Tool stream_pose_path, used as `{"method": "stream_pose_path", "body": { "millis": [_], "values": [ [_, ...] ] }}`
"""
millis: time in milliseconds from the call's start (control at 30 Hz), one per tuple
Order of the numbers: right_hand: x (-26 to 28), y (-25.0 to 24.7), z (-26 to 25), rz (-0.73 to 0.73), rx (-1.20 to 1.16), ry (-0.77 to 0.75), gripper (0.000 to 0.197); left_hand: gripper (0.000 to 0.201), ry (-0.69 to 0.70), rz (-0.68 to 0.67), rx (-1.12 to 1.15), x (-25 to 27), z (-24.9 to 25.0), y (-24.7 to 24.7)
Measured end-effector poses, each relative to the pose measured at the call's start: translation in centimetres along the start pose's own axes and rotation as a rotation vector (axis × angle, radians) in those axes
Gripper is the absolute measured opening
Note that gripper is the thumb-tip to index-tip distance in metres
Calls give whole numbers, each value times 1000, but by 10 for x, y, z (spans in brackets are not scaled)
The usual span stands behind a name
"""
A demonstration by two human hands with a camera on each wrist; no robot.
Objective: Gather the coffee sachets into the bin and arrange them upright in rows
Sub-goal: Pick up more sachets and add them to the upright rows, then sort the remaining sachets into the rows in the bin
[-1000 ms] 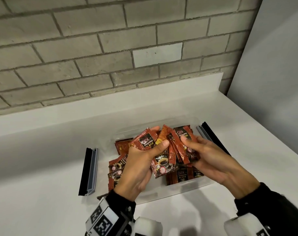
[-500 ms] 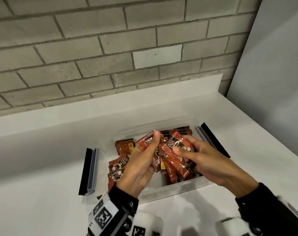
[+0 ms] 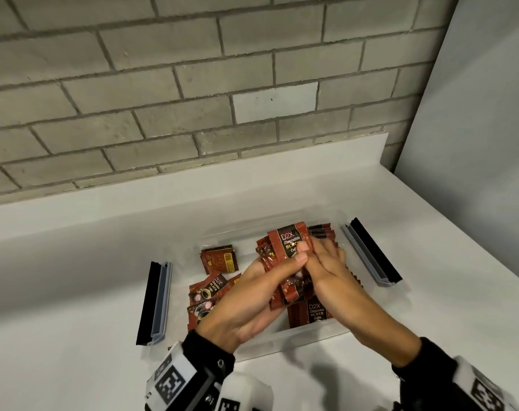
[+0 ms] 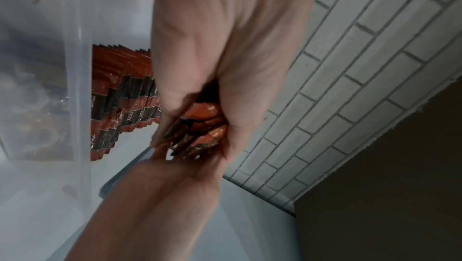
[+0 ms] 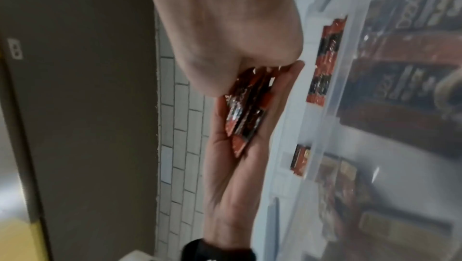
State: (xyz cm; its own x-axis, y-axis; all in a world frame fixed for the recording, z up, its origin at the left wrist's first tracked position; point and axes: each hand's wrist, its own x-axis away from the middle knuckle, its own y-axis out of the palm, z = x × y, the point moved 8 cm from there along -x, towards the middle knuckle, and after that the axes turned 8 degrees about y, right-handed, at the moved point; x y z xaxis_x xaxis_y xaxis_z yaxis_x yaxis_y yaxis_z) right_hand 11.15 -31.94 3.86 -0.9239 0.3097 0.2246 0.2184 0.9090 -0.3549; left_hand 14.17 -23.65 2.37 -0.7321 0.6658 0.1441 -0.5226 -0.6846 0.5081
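Note:
A clear plastic bin [image 3: 305, 336] stands on the white counter. Both hands are over its middle, squeezing one stack of red-and-black coffee sachets [image 3: 287, 247] between them. My left hand [image 3: 270, 277] grips the stack from the left, thumb across its front; in the left wrist view the sachets [image 4: 200, 128] sit in its curled fingers. My right hand [image 3: 320, 262] clasps the same stack [image 5: 247, 111] from the right. A row of upright sachets [image 3: 322, 232] stands at the bin's far right. Loose sachets [image 3: 210, 289] lie flat at the bin's left.
Two black-and-grey lid clips lie on the counter, one left of the bin [image 3: 154, 304] and one right of it [image 3: 370, 256]. A brick wall [image 3: 193, 99] rises behind the counter and a grey panel [image 3: 483, 129] closes off the right side.
The fanned sachets have been gathered into one tight stack. Both hands have closed in on it and moved slightly toward the bin's far right.

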Motion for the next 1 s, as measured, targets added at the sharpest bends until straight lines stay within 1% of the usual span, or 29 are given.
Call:
{"method": "stream_pose_path", "body": {
  "millis": [33,67,100,167,233,300,367,400,467,500,533,567,600,633,667,700,733,767,800,833,867,900,933,967,1000],
  "values": [
    [-1,-5,1,22,33,6,19,39,0,-1,19,0,0,-1],
    [-2,-10,2,17,-8,34,20,36,-4,-1,39,1,-1,-2],
    [-2,-12,3,-33,-105,67,27,35,-14,-9,55,2,-1,-1],
    [-1,-7,6,-214,-359,125,48,37,-40,-41,64,6,0,2],
    [4,0,2,-328,-566,146,52,43,-50,-64,33,7,2,7],
    [6,5,-2,-343,-690,156,55,44,-22,-79,-48,6,5,11],
    [4,9,0,-331,-717,138,61,44,26,-83,-175,5,9,13],
    [4,12,1,-332,-711,128,64,48,41,-87,-230,6,11,16],
    [7,20,0,-347,-704,94,63,68,88,-48,-289,7,15,17],
    [9,25,1,-366,-698,65,63,71,123,-5,-301,7,19,16],
    [10,28,2,-366,-693,42,64,66,166,42,-311,6,22,13],
    [10,29,3,-334,-682,20,62,57,203,87,-316,5,26,13],
    [9,29,5,-291,-652,-6,58,51,225,120,-288,4,26,11],
    [7,29,7,-240,-597,-30,51,52,228,155,-218,3,23,10],
    [5,28,7,-206,-548,-47,49,55,214,194,-118,3,18,7],
    [4,28,6,-192,-528,-51,53,53,198,220,-15,5,15,5],
    [1,28,6,-173,-500,-61,56,43,185,219,74,6,12,6],
    [0,25,3,-134,-437,-84,52,27,166,200,131,8,12,8],
    [1,21,-5,-82,-331,-112,43,14,152,157,163,10,13,12],
    [1,18,-11,-18,-189,-155,40,8,139,115,182,11,14,14],
    [2,14,-17,49,-23,-229,47,8,129,92,177,10,13,12],
    [4,12,-21,119,138,-302,57,15,112,99,156,11,12,7],
    [4,8,-23,184,255,-360,61,23,89,122,127,10,10,-1],
    [4,4,-25,220,317,-402,57,32,61,146,104,12,8,-6],
    [3,0,-27,184,322,-405,48,37,38,167,91,14,5,-12]
  ]
}}
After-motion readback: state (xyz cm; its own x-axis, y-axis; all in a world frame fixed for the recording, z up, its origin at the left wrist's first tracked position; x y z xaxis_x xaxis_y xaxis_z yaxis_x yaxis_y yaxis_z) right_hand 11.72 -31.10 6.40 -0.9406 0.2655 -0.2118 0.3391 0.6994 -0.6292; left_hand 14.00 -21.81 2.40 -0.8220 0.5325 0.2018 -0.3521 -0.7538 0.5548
